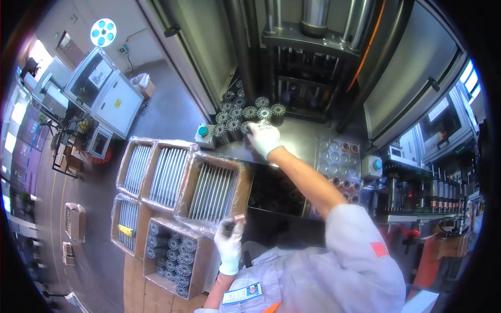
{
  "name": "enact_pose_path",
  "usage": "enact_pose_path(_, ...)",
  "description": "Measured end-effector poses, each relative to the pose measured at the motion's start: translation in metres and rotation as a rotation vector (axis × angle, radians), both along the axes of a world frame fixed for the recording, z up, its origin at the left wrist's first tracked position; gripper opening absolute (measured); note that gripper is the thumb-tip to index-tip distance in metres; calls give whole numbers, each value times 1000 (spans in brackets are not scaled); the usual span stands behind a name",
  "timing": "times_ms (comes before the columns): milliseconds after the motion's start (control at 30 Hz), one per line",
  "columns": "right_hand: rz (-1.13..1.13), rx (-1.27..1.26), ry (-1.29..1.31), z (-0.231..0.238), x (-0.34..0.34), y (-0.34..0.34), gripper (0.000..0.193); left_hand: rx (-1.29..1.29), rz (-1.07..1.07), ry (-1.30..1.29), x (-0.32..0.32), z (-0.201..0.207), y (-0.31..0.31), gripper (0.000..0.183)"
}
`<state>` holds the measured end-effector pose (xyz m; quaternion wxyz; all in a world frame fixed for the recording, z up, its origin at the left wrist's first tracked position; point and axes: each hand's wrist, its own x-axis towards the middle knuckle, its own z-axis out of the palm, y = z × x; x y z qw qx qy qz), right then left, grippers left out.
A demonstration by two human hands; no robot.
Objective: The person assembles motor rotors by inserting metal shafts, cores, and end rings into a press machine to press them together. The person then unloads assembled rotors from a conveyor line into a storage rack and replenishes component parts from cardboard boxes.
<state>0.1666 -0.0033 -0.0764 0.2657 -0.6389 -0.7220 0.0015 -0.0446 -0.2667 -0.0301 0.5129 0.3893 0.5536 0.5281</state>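
Observation:
My right hand point(265, 140), in a white glove, reaches forward onto the metal machine bed. Its fingers close round a slotted metal rotor core point(264, 112), and the grip is partly hidden by the glove. More slotted rotor cores point(228, 116) stand upright in a cluster to the left of that hand. Close to my body, my left hand point(228, 248), also gloved, pinches a small copper-coloured ring point(239, 219). That hand is beside a lined cardboard box of metal shafts point(211, 192) and a box of rotor cores point(171, 258).
A press point(315, 39) rises behind the bed. Button boxes stand left point(204, 133) and right point(371, 166). A clear tray point(338, 159) holds copper-coloured rings. More shaft boxes point(168, 175) sit at left, one with a yellow tool point(126, 230) on top. Machine doors point(417, 68) flank the press.

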Motion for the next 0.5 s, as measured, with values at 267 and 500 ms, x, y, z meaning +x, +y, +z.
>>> enact_pose_path(267, -51, -56, 279, 30, 70, -23, 48, -215, -331, -75, 23, 2, 56, 19)
enact_pose_path(500, -414, 2, 400, 17, 160, 8, 80, -197, -594, -205, 47, -8, 121, 25)
